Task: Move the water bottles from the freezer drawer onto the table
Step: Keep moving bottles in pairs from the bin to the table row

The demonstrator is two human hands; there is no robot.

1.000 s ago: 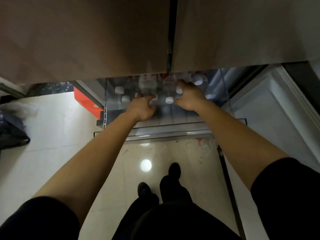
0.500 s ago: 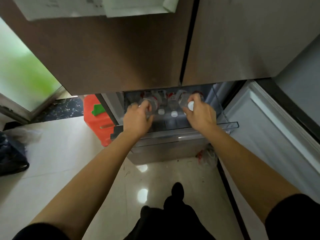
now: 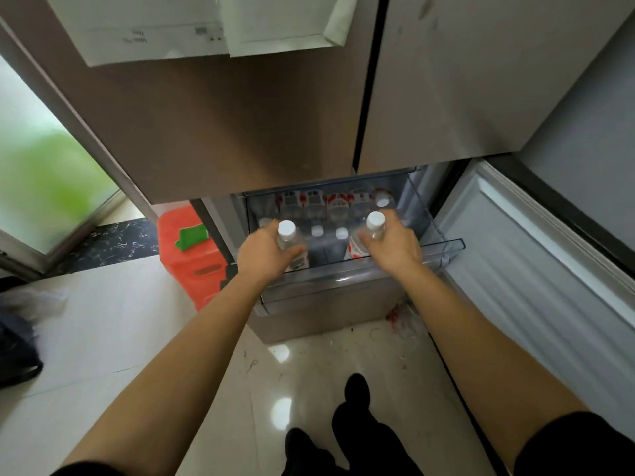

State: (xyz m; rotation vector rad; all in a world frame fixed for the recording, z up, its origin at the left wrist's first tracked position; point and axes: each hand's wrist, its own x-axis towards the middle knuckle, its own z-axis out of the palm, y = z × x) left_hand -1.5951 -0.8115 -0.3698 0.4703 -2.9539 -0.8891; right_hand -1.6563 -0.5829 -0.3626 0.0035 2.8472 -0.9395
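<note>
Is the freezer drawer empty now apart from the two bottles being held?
No, more capped water bottles stand in the freezer drawer.

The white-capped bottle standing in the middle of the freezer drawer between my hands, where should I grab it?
Take the middle bottle by its neck just under the cap, coming straight down from above. It stands upright, with other bottles close around it, so probably only its top is free.

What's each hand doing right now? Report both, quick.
Left hand: closed grip on a water bottle.
Right hand: closed grip on another water bottle, above the freezer drawer.
</note>
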